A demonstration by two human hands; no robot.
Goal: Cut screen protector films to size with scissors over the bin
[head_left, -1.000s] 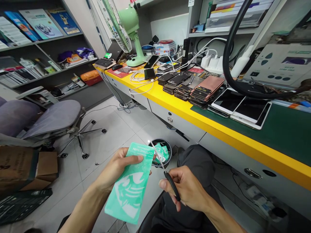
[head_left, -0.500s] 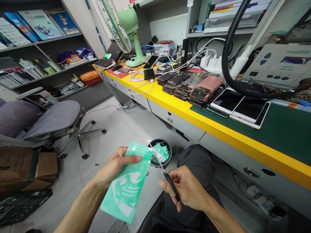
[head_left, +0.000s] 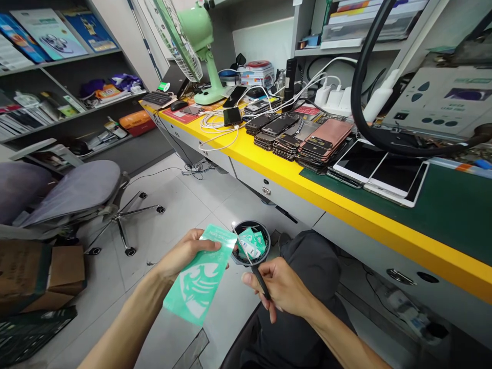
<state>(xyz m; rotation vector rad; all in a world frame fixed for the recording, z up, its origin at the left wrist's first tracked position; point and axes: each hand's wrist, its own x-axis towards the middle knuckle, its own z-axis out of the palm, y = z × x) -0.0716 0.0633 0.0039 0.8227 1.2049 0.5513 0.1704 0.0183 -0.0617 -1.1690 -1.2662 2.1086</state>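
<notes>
A teal printed film sheet [head_left: 197, 289], lettered at its top end, is pinched in my left hand [head_left: 183, 259], thumb on top. It hangs down at a slant toward me. My right hand [head_left: 287, 288] grips black-handled scissors [head_left: 261, 281]. Their thin silver blade points up and left, its tip beside the sheet's upper right corner; whether it touches the sheet I cannot tell. Just beyond the blade, a round dark waste bin [head_left: 268, 237] stands on the floor with several teal and white scraps in it.
A yellow-edged workbench [head_left: 269, 177] runs along the right, bearing stacks of phone parts [head_left: 286, 143], white-framed tablets [head_left: 402, 177] and cables. A green fan [head_left: 209, 77] stands farther back. At left are an office chair [head_left: 77, 189] and cardboard boxes [head_left: 67, 269]. My knee is under the bench edge.
Both hands, with the sheet and scissors, have shifted slightly left in the picture. The sheet's lower end has risen and looks shorter. The camera view has turned a little.
</notes>
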